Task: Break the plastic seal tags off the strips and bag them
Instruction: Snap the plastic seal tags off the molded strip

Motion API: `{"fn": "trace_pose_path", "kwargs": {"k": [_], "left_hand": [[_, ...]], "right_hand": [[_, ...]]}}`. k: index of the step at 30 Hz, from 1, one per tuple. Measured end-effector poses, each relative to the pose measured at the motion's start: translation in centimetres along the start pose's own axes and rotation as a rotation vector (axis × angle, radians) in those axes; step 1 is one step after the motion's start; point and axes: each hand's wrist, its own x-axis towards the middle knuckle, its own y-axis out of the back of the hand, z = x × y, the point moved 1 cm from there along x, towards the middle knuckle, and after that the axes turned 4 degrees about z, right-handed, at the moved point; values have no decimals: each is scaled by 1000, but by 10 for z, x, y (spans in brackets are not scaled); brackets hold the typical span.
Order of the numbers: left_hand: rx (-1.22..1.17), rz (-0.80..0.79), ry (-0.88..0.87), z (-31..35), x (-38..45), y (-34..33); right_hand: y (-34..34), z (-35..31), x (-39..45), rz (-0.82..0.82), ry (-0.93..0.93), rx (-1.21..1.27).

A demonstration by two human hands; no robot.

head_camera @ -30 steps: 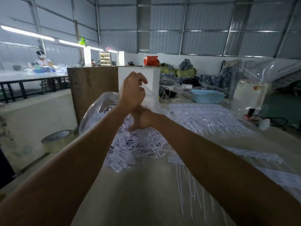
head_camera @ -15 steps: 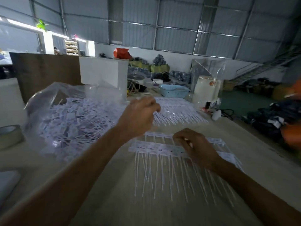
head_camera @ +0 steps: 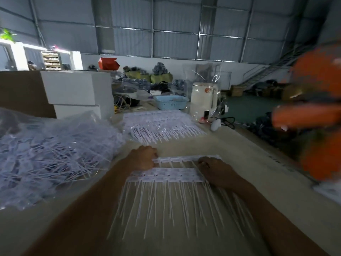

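Observation:
Several white strips of seal tags (head_camera: 166, 175) lie stacked in front of me on the table, thin tails pointing toward me. My left hand (head_camera: 143, 158) grips the left end of the far strip (head_camera: 177, 159), fingers curled on it. At that strip's right end my right hand (head_camera: 215, 168) holds it with curled fingers. A big clear plastic bag (head_camera: 51, 156) full of loose broken-off tags lies to the left, its mouth not visible. Another pile of whole strips (head_camera: 162, 126) lies farther back.
White boxes (head_camera: 73, 93) and a brown board stand at back left. A blue basket (head_camera: 170, 102), a white kettle (head_camera: 203, 100) and cables sit at the back. A blurred person in orange (head_camera: 317, 111) is at the right beside the table edge.
Both hands left the bag's mouth and came down onto the strips before me; my left hand has now closed on the far strip's left end. The view swung right.

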Motion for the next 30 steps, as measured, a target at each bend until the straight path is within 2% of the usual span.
{"fn": "trace_pose_path", "kwargs": {"k": [5, 7, 9, 12, 15, 17, 20, 22, 25, 27, 30], "left_hand": [[-333, 157, -120, 1, -5, 5], [-470, 178, -123, 2, -6, 11], [-634, 194, -179, 4, -8, 18], [-608, 312, -236, 14, -11, 35], [-595, 451, -273, 31, -22, 66], [-588, 523, -326, 46, -38, 91], [-625, 585, -424, 66, -65, 125], [-667, 602, -430, 71, -82, 143], [-628, 618, -390, 57, -104, 155], [-529, 555, -380, 35, -119, 151], [-305, 288, -344, 2, -137, 125]], "right_hand": [[12, 4, -4, 22, -94, 7], [18, 9, -2, 127, -101, 78], [21, 12, -1, 312, -76, 139], [26, 13, 0, 471, -78, 230], [38, 20, 4, 519, -85, 335], [50, 21, 3, 464, -84, 554], [65, 7, 0, 216, -137, 1107], [78, -1, 3, 104, -110, 1334], [97, -1, 1, 157, -17, 1311], [105, 6, -7, 152, 9, 1221], [101, 14, -22, -80, 17, 874]]}}
